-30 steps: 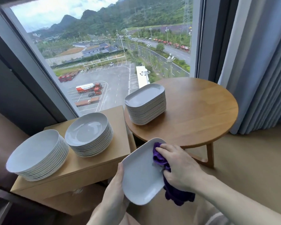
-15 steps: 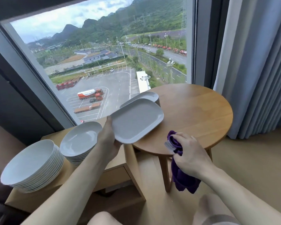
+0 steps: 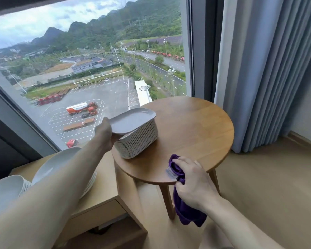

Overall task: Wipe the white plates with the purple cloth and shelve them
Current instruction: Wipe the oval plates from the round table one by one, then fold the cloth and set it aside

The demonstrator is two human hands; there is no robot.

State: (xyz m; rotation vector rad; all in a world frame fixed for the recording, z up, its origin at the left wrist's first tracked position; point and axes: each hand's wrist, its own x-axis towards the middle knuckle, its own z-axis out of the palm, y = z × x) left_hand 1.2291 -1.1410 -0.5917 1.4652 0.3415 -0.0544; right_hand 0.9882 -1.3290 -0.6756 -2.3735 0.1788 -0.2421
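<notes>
- The left hand (image 3: 104,131) grips the rectangular plate (image 3: 131,120), now carried from wiping onto the stack (image 3: 137,141): nearly returned.
- The right hand (image 3: 192,184) clutches the purple cloth (image 3: 185,211), ready.

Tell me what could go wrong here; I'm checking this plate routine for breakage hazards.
1. The left hand holds the rectangular plate by one end only, tilted over the stack; it could slip or land askew.
2. That tall stack sits near the round table edge, so a hard set-down might nudge it off.
3. The left forearm crosses low over the round plates and could knock them.
</notes>
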